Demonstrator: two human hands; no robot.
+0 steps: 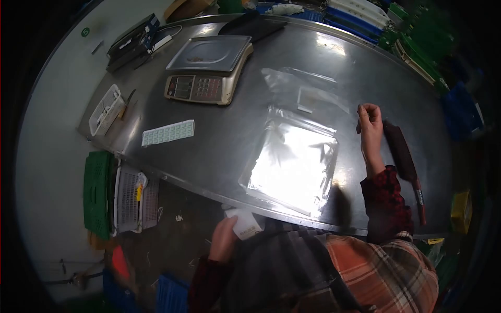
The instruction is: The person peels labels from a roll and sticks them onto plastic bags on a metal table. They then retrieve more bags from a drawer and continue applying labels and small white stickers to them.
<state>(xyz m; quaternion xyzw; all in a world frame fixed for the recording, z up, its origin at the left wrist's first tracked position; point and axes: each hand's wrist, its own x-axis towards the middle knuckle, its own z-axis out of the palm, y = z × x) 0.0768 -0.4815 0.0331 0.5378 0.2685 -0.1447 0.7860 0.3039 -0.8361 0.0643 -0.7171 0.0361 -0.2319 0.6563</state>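
My left hand point(223, 239), low in front of the table edge, is closed on a small white printed card point(245, 224). Over the right part of the table is my right hand point(370, 122), its fingers curled together in a pinch; I cannot tell what, if anything, is between them. A corner of a thin clear plastic bag point(329, 99) reaches close to those fingertips, and a white-edged square shows on the bag. Nearer to me lies a shiny stack of clear plastic bags point(292, 161). Beside my right forearm rests a long dark brown object point(401, 151) with a reddish handle.
A digital scale point(209, 70) stands on the metal table point(219, 151). Left of it are a sheet of pale green stickers point(168, 133), a white plastic basket point(106, 109) and a black device point(133, 41). Green crates point(98, 193) stand below the left edge; more crates line the back.
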